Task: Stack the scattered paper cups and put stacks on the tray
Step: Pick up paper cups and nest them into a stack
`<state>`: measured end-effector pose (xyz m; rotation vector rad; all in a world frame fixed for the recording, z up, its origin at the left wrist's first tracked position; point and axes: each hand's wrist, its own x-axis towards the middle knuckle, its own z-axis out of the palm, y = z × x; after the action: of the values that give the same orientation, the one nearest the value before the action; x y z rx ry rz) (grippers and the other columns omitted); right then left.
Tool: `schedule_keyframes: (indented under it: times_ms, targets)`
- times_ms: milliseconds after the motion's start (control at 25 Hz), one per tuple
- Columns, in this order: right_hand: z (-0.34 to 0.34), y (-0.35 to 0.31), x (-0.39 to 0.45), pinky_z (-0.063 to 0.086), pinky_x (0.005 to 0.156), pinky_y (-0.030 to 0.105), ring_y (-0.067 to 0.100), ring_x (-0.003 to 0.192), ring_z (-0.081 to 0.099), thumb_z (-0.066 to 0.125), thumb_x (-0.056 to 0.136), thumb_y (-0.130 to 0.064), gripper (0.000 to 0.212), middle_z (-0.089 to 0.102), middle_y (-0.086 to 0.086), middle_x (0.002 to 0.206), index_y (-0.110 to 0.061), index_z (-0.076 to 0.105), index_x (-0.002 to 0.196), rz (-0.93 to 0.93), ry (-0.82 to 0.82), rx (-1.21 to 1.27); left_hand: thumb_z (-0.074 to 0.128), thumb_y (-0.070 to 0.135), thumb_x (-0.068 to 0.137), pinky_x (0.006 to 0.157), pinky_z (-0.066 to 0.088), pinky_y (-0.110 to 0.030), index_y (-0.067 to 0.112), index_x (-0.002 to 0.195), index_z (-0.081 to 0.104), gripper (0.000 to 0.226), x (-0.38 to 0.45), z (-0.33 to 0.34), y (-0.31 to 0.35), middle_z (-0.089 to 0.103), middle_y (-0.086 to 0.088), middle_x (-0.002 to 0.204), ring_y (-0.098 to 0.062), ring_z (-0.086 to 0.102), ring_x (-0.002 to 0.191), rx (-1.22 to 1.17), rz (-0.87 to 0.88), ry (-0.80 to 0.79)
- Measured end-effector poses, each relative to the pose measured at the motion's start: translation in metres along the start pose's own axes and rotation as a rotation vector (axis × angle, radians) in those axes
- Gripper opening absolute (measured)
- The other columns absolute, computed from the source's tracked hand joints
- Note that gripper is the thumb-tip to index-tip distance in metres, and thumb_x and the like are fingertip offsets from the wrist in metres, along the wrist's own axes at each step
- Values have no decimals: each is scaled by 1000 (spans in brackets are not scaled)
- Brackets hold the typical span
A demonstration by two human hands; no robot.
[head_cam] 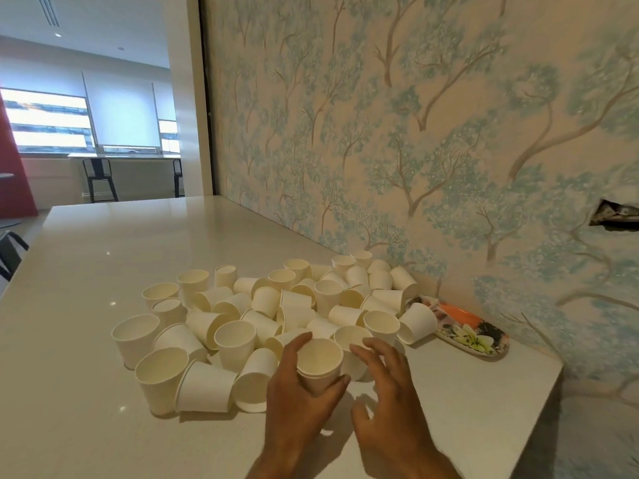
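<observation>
While nearly all the paper cups lie scattered on the bench and the tray by the wall holds no stack, only one loose cup at its near end, left hand grips a short stack, right hand open just beside it.

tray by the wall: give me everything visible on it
The tray is a shallow, elongated dish with rounded ends and a low raised rim, glossy like melamine or plastic. It carries a floral print: a pale lily on dark leaves, with an orange patch toward its far end. It lies flat on the white counter near the right corner, close to the wallpapered wall. A tipped cup overlaps its near-left end, and the pile hides part of that end. No stacks on it yet.
</observation>
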<state>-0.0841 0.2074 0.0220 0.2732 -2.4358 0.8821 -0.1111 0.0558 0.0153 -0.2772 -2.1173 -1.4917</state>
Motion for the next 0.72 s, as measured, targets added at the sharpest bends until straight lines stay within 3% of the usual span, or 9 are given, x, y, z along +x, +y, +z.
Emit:
schedule_keyframes:
  times_ms: [80, 160, 240, 320, 400, 480, 560, 720]
  targets:
    - [-2, 4, 11, 38, 113, 39, 13, 142, 26, 64, 83, -14, 68, 33, -14, 152, -36, 39, 143, -35, -4, -159, 86, 48, 52, 82, 44, -6, 47, 123, 44, 83, -2, 2, -4, 56, 33, 112, 14, 51, 106, 61, 25, -22]
    - [0, 7, 19, 30, 117, 34, 15, 145, 24, 58, 94, -19, 55, 36, -9, 153, -31, 41, 144, 15, -77, -254, 83, 48, 53, 84, 49, -13, 44, 127, 45, 83, -3, 6, -6, 60, 28, 113, 8, 56, 104, 94, 41, -60]
    - [2, 13, 22, 42, 107, 35, 22, 133, 45, 65, 91, -20, 42, 55, -2, 139, -28, 57, 132, -22, -66, -280, 79, 48, 56, 86, 51, -20, 41, 130, 44, 83, -3, 8, -7, 60, 24, 116, 1, 58, 104, 108, 54, -82]
    - [3, 17, 19, 57, 88, 36, 24, 108, 63, 69, 86, -19, 28, 68, 2, 116, -22, 70, 114, -83, 57, -244, 76, 50, 57, 91, 49, -22, 41, 134, 41, 86, -2, 8, -9, 56, 26, 123, -1, 56, 110, 117, 43, -103]
    - [0, 22, 20, 61, 79, 39, 24, 97, 66, 66, 87, -16, 19, 70, 5, 106, -15, 73, 105, -148, 242, -186, 75, 50, 57, 95, 43, -18, 45, 138, 35, 90, -2, 8, -11, 46, 32, 125, 0, 51, 116, 121, 21, -133]
    - [-8, 17, 22, 58, 87, 39, 20, 102, 63, 71, 84, -11, 21, 69, 8, 108, -12, 72, 105, -162, 405, -61, 76, 50, 57, 96, 38, -15, 49, 140, 25, 97, -3, 10, -11, 40, 34, 125, -2, 48, 120, 135, 23, -162]
    - [-17, 9, 24, 52, 97, 30, 13, 108, 60, 74, 83, -13, 22, 68, 6, 111, -14, 71, 105, -190, 473, 72, 76, 50, 58, 97, 39, -18, 50, 143, 13, 105, -4, 12, -9, 40, 31, 131, -4, 47, 123, 147, 20, -182]
    - [-22, -5, 21, 51, 91, 20, 8, 107, 61, 69, 81, -10, 26, 69, -6, 109, -21, 70, 105, -333, 292, 171, 76, 47, 58, 82, 48, -19, 50, 144, -10, 122, -3, 10, -6, 53, 32, 114, -4, 57, 104, 82, 5, -190]
